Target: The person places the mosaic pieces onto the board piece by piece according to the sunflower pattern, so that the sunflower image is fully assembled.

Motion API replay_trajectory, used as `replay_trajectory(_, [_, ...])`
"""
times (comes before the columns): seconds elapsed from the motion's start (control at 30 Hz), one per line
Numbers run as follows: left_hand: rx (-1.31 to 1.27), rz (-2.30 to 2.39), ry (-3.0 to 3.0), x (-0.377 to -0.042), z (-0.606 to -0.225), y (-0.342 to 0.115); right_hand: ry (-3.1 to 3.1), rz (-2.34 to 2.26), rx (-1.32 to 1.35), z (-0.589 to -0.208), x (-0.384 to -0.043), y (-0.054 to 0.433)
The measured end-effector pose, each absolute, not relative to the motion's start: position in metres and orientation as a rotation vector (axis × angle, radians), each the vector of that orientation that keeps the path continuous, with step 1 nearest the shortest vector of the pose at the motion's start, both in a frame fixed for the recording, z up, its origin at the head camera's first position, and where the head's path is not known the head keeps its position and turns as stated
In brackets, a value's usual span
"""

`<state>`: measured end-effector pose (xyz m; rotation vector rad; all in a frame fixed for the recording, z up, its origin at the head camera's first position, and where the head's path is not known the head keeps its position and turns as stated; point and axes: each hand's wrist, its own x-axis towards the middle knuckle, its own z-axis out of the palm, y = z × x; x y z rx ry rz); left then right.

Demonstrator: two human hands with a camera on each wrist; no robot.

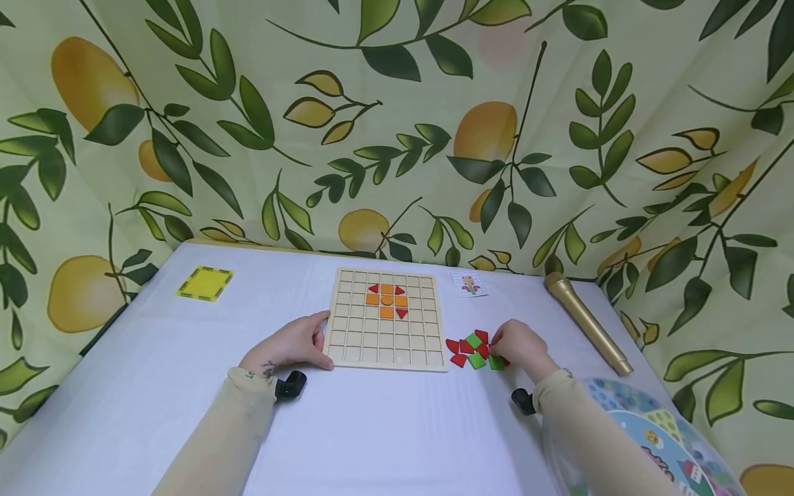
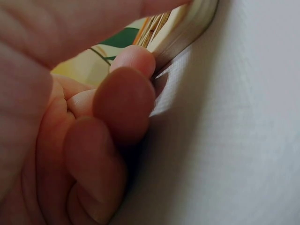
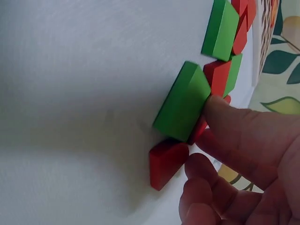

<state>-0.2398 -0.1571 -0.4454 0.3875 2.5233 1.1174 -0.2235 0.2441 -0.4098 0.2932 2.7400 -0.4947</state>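
A pale wooden grid board (image 1: pixel 353 337) lies flat, with orange squares (image 1: pixel 387 313), an orange round piece and red triangles (image 1: pixel 402 313) set in its upper middle cells. My left hand (image 1: pixel 294 342) holds the board's left edge, thumb by the near corner and index finger farther up. Its other fingers (image 2: pixel 93 159) curl under the palm in the left wrist view. Right of the board lies a loose cluster of red and green pieces (image 1: pixel 476 359). There my right hand (image 1: pixel 520 346) pinches a red piece (image 3: pixel 199 130) between thumb and index finger, partly hidden behind a green square (image 3: pixel 184 101).
A small picture card (image 1: pixel 469 284) lies beyond the board's right corner. At the far left is a yellow square frame (image 1: pixel 205 283). A gold microphone-shaped object (image 1: pixel 586 324) lies on the right, and a clear plastic bag with a blue printed item (image 1: pixel 657 441) sits beneath my right forearm.
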Motion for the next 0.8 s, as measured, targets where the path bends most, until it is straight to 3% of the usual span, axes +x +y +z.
replay_trajectory(0.53, [0.393,1.123,2.521,-0.240,-0.446,-0.157,2.673,-0.800,0.321,-0.409,-0.226,0.235])
replay_trajectory(0.8, [0.384,1.105,2.518,-0.241,-0.445,-0.157,2.660,-1.072,0.205,-0.395,-0.246,0.189])
